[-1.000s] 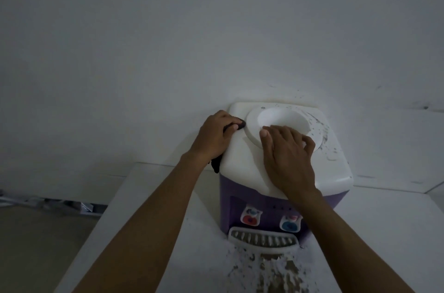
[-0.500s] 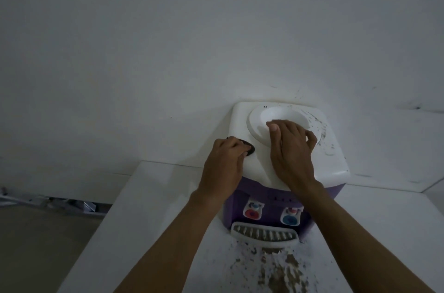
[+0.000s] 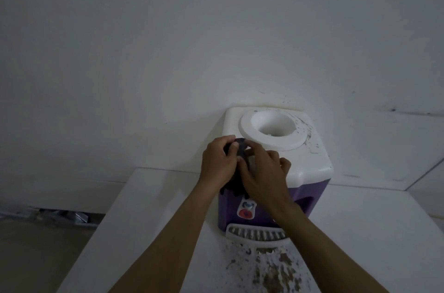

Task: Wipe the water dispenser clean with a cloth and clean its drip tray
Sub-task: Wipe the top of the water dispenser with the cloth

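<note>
A small water dispenser (image 3: 310,165) with a white top and a purple body stands on a white counter against the wall. Its round bottle well (image 3: 272,125) is uncovered. Dark specks dot the top's right side. A dark cloth (image 3: 240,146) lies at the top's front left corner, and part of it hangs down the purple front. My left hand (image 3: 217,164) grips the cloth from the left. My right hand (image 3: 263,172) holds it from the right with curled fingers. The white slotted drip tray (image 3: 254,235) sits at the dispenser's foot, below a red tap.
The white counter (image 3: 149,208) carries a patch of brownish dirt (image 3: 269,268) in front of the drip tray. The counter's left edge drops to a floor with dim clutter (image 3: 60,217) by the wall. A plain white wall rises close behind the dispenser.
My right hand left the bottle well and came down to the cloth. My left hand carried the cloth from the top's left edge to its front left corner. Both hands now hold it.
</note>
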Motion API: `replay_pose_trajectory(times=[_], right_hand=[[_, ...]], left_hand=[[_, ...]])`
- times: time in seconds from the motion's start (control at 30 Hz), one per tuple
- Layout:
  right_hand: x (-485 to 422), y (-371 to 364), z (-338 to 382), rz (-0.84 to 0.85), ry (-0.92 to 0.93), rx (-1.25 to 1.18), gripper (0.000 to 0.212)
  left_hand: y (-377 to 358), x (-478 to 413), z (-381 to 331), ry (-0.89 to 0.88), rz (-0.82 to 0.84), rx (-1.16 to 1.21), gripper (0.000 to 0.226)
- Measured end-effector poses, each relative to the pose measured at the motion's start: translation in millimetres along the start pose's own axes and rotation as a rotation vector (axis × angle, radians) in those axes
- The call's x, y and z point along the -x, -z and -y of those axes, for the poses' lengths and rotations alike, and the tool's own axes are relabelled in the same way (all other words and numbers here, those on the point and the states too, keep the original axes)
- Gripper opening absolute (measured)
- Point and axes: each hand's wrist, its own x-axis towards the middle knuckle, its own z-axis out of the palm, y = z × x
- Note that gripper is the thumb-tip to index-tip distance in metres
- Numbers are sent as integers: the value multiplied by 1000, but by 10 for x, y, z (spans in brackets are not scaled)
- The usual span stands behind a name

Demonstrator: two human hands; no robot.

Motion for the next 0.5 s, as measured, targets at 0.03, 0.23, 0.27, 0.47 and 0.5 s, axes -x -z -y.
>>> replay_pose_trajectory(times=[0.03, 0.23, 0.27, 0.47, 0.5], right_hand=[[-46, 0, 26, 18, -25, -37, 34], [-294, -27, -2, 32, -152, -134, 28], [-319, -6, -3, 32, -157, -87, 28], [-257, -20, 301, 65, 114, 154, 34], [-240, -89, 331, 109, 132, 166, 36]], left_hand=[[25, -30, 9, 31, 8, 51, 24], [86, -71, 133, 61, -108, 110, 20], [94, -75, 147, 53, -113, 84, 17], [153, -106, 231, 106, -92, 146, 20], [167, -109, 247, 146, -94, 214, 23]])
